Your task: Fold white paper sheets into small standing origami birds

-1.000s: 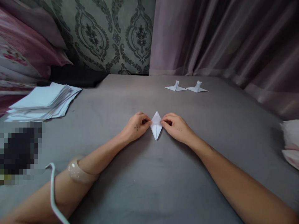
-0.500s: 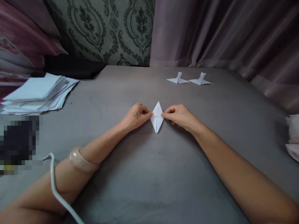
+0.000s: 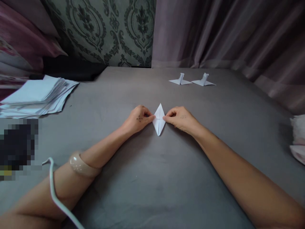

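A white folded paper diamond point(image 3: 159, 122) is held just above or on the grey cloth surface point(image 3: 143, 194), one point facing away and one toward me. A centre crease runs down its lower half. My left hand point(image 3: 140, 118) pinches its left corner between thumb and fingers. The right corner is pinched by my right hand point(image 3: 179, 118) in the same way. Fingertips behind the paper are hidden.
Two folded white paper birds point(image 3: 180, 80) stand at the back. A stack of white paper sheets point(image 3: 35, 92) lies far left, near a black cloth point(image 3: 73, 70). A white cable point(image 3: 53, 190) crosses my left forearm. Purple curtains point(image 3: 190, 31) hang behind.
Both hands keep their pinch on the paper diamond, with hardly any movement. The whole view has shifted very slightly.
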